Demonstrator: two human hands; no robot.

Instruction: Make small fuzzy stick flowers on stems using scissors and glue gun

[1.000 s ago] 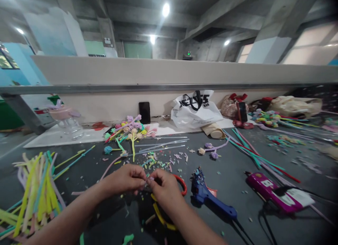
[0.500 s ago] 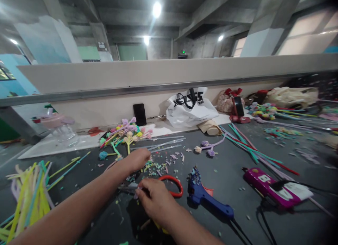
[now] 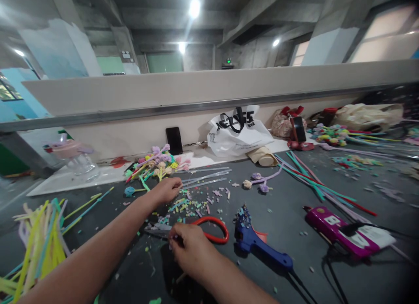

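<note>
My left hand (image 3: pixel 167 189) reaches forward, fingers bent down at the near ends of clear glue sticks (image 3: pixel 209 176), close to a pile of pipe-cleaner flowers (image 3: pixel 157 160). What lies under those fingers is hidden. Closer to me, my right hand (image 3: pixel 191 249) is closed in a pinch; a small purplish bit shows at its fingertips, too little to name. Scissors with red-orange handles (image 3: pixel 225 235) lie beside and partly beneath this hand, their blades pointing left. Cut pipe-cleaner bits (image 3: pixel 186 205) are scattered between my hands.
A blue glue gun (image 3: pixel 262 247) lies right of the scissors, with a magenta corded device (image 3: pixel 347 232) beyond it. Pipe cleaners (image 3: pixel 42 243) are bundled at left. A phone (image 3: pixel 174 140), a white bag (image 3: pixel 238 133) and a clear pink-topped bottle (image 3: pixel 78 160) stand along the back.
My left hand has shifted slightly up and left, toward the flower pile. The right hand stays in about the same place, still pinched. The view has turned slightly.
</note>
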